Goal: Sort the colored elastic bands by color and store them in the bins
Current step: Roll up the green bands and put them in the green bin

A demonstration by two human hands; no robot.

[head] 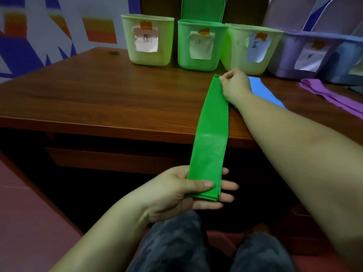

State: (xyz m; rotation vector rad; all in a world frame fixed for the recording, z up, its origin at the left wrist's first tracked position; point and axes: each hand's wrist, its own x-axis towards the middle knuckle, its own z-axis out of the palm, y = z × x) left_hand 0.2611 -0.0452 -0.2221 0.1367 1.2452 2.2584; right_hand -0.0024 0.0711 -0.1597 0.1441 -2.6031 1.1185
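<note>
A long green elastic band [211, 132] stretches from the table's far side down past its front edge. My right hand [234, 85] pinches the band's far end, just in front of the bins. My left hand [182, 191] holds the folded near end below the table edge, thumb on top and fingers underneath. A blue band [264, 91] lies flat on the table to the right of my right hand, partly hidden by my arm. A purple band [330, 95] lies further right.
Along the back of the wooden table [98, 99] stand labelled bins: a pale green one [149, 40], a brighter green one [200, 46], another pale green one [253, 48] and a purple one [306, 54]. My knees show below.
</note>
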